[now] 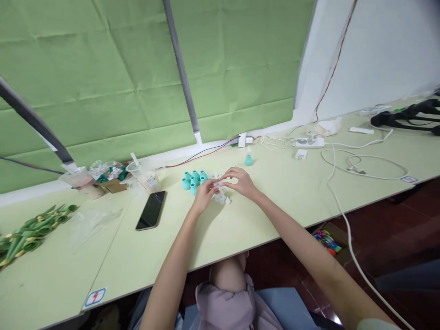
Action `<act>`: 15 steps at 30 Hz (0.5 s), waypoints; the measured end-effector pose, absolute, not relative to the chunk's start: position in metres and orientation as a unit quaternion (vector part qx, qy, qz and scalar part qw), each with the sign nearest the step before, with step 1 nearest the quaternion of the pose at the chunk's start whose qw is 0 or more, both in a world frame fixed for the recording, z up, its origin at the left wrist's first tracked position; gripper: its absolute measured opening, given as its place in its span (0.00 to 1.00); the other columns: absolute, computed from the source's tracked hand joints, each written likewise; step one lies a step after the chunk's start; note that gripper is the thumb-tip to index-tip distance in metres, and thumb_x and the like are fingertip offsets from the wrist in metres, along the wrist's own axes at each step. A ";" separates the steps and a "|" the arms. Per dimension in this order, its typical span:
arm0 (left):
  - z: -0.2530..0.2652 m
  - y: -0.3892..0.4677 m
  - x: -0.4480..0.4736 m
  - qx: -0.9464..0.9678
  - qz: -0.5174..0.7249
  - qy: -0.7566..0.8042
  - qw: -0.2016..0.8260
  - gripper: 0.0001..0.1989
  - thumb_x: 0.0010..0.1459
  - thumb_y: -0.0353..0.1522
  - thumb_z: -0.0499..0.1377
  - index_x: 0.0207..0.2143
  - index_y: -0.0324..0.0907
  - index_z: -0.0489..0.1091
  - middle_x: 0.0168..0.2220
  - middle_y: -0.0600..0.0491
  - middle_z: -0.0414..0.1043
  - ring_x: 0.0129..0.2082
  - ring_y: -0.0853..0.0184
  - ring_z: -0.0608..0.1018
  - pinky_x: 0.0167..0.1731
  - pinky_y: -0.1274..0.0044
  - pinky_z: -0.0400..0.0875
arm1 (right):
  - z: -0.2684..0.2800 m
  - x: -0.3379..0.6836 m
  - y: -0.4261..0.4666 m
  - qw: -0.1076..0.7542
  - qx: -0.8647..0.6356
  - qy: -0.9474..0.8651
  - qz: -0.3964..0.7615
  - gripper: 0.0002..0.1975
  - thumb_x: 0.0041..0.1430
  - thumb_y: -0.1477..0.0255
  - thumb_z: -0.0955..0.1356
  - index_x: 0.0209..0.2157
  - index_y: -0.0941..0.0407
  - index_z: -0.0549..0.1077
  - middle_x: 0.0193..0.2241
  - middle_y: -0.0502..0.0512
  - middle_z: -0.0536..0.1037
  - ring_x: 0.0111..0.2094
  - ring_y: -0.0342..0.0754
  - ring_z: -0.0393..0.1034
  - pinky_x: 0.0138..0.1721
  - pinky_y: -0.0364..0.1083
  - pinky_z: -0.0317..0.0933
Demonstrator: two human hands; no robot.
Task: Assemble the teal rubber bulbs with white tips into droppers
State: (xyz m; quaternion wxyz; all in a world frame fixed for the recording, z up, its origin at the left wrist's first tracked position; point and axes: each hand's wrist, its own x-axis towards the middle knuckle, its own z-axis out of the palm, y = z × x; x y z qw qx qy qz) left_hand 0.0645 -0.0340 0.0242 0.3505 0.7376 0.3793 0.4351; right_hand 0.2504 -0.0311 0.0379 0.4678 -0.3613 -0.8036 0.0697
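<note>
My left hand (203, 198) pinches a small clear plastic piece (216, 184) between thumb and fingers. From the other side, my right hand (241, 183) closes its fingertips at the same piece; its exact shape is too small to make out. Just left of my hands stand several teal rubber bulbs (194, 179) with open necks, partly covered by my left hand. Small translucent white nozzle tips (220, 198) lie in a loose heap under and in front of my fingers. Beyond my right hand, a teal bulb with a clear tip fitted on it (248, 159) stands upright.
A black phone (151, 211) lies to the left, near a plastic cup (146, 178) and a second cup (88, 185). Green rolled items (34, 233) fill the far left. A power strip (309, 142), charger (301, 154) and white cables occupy the right.
</note>
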 end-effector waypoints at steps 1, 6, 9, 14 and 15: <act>0.024 -0.034 0.065 0.737 0.434 0.381 0.351 0.16 0.54 0.39 0.55 0.43 0.39 0.68 0.32 0.50 0.73 0.29 0.68 0.75 0.32 0.75 0.71 | 0.038 0.250 -0.032 0.470 -0.361 -0.802 0.072 0.09 0.53 0.63 0.68 0.35 0.52 0.75 0.33 0.53 0.74 0.34 0.47 0.66 0.40 0.47 0.56; 0.021 -0.031 0.064 0.723 0.441 0.391 0.360 0.17 0.53 0.39 0.56 0.42 0.38 0.69 0.32 0.49 0.73 0.28 0.69 0.75 0.32 0.75 0.70 | 0.038 0.251 -0.031 0.485 -0.360 -0.792 0.089 0.08 0.53 0.65 0.68 0.33 0.52 0.75 0.33 0.52 0.74 0.30 0.45 0.66 0.38 0.46 0.57; 0.021 -0.026 0.059 0.701 0.463 0.411 0.355 0.16 0.52 0.38 0.57 0.41 0.38 0.69 0.33 0.49 0.73 0.27 0.70 0.74 0.31 0.76 0.70 | 0.038 0.251 -0.031 0.477 -0.340 -0.799 0.137 0.09 0.53 0.63 0.67 0.31 0.53 0.76 0.32 0.52 0.74 0.29 0.44 0.66 0.34 0.45 0.58; 0.029 -0.015 0.035 0.631 0.557 0.432 0.323 0.19 0.49 0.39 0.58 0.41 0.37 0.68 0.30 0.50 0.73 0.26 0.71 0.74 0.31 0.76 0.70 | 0.038 0.243 -0.038 0.428 -0.327 -0.830 0.141 0.07 0.53 0.64 0.68 0.30 0.52 0.76 0.31 0.51 0.75 0.32 0.45 0.66 0.35 0.45 0.57; 0.031 -0.013 0.026 0.612 0.586 0.435 0.306 0.19 0.49 0.39 0.58 0.41 0.37 0.68 0.31 0.50 0.73 0.26 0.71 0.74 0.31 0.77 0.70 | 0.038 0.240 -0.040 0.421 -0.329 -0.835 0.129 0.06 0.53 0.65 0.68 0.30 0.52 0.76 0.31 0.51 0.75 0.34 0.46 0.66 0.37 0.45 0.57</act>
